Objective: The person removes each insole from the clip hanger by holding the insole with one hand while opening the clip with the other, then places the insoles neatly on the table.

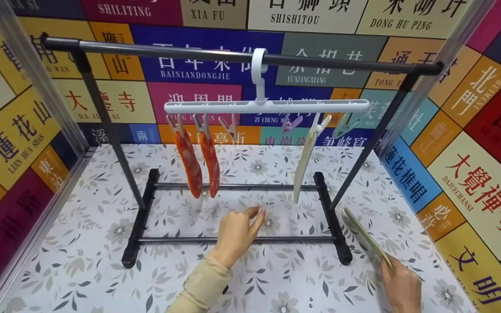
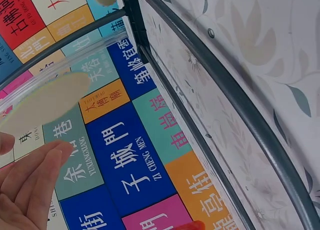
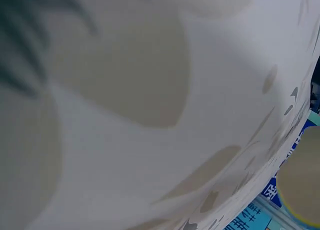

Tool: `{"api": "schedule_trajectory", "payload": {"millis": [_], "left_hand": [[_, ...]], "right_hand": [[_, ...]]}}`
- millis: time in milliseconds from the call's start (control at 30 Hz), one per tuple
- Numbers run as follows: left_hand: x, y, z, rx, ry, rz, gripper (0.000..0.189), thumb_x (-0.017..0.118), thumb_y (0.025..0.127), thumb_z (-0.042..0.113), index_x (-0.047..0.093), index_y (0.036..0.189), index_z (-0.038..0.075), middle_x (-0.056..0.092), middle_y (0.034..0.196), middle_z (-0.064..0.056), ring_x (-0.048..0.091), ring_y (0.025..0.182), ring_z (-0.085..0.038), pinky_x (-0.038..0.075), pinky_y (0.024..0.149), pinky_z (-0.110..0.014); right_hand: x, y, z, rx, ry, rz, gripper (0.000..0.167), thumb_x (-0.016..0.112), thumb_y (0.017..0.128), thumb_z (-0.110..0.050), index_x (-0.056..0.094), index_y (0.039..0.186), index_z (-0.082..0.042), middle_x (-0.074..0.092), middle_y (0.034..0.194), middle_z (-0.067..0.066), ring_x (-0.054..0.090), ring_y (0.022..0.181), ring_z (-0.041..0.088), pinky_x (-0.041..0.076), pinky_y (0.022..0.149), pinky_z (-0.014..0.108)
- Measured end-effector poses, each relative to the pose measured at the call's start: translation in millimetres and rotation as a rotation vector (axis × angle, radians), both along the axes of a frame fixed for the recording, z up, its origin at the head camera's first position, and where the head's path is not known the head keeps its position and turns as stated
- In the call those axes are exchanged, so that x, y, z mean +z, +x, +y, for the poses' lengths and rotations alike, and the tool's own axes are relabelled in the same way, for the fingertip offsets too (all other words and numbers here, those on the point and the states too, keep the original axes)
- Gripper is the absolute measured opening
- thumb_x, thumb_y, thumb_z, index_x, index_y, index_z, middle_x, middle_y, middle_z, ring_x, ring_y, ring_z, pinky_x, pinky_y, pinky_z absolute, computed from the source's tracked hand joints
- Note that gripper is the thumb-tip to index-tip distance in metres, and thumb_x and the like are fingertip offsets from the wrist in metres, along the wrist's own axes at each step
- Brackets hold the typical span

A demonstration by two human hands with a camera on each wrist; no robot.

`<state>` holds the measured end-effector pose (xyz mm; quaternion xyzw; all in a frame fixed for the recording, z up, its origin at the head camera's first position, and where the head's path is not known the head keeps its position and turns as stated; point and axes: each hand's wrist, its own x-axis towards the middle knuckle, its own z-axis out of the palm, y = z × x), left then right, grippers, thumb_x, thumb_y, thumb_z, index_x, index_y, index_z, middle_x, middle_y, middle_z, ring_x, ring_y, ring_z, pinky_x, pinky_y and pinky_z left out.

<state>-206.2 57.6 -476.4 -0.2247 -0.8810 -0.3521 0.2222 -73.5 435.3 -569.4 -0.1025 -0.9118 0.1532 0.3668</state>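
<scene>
A white clip hanger [image 1: 268,106] hangs from the black rack's top bar [image 1: 215,53]. Two orange-red strips with pale marbling [image 1: 188,165] dangle from its left clips. Toward its right, a white clip [image 1: 319,126] holds a thin pale slice [image 1: 303,163], which appears as a long oval [image 2: 52,99] in the left wrist view. My left hand [image 1: 238,232] is over the rack's front lower bar, holding nothing, thumb and fingers apart in the left wrist view. To the right of the rack, my right hand [image 1: 400,282] pinches the near end of a flat yellowish-green slice [image 1: 369,237].
More clips hang from the hanger: a pinkish one [image 1: 229,127], a purple one [image 1: 292,123] and a green one [image 1: 346,126]. The rack's black feet [image 1: 339,243] stand on a leaf-patterned tabletop [image 1: 181,278]. Behind rises a wall of coloured sign panels [image 1: 215,61].
</scene>
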Motion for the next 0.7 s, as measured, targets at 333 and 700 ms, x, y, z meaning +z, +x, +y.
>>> {"api": "schedule_trajectory", "payload": {"millis": [333, 700], "left_hand": [[-4.3, 0.3, -1.8, 0.016, -0.003, 0.036, 0.023, 0.063, 0.096, 0.028, 0.079, 0.095, 0.012, 0.078, 0.089, -0.003, 0.074, 0.072, -0.022, 0.056, 0.062, -0.037], [-5.1, 0.9, -8.4, 0.016, -0.013, 0.052, 0.023, 0.062, 0.097, 0.027, 0.078, 0.095, 0.011, 0.078, 0.088, -0.004, 0.074, 0.072, -0.021, 0.056, 0.061, -0.035]], "right_hand": [[-1.1, -21.2, -2, 0.020, -0.023, -0.352, 0.025, 0.069, 0.087, -0.006, 0.069, 0.105, 0.011, 0.068, 0.089, 0.034, 0.065, 0.075, 0.054, 0.049, 0.067, 0.062], [-2.9, -48.4, -14, 0.116, -0.088, -0.590, 0.037, 0.059, 0.096, -0.013, 0.058, 0.121, 0.015, 0.063, 0.105, 0.041, 0.063, 0.091, 0.058, 0.051, 0.080, 0.063]]}}
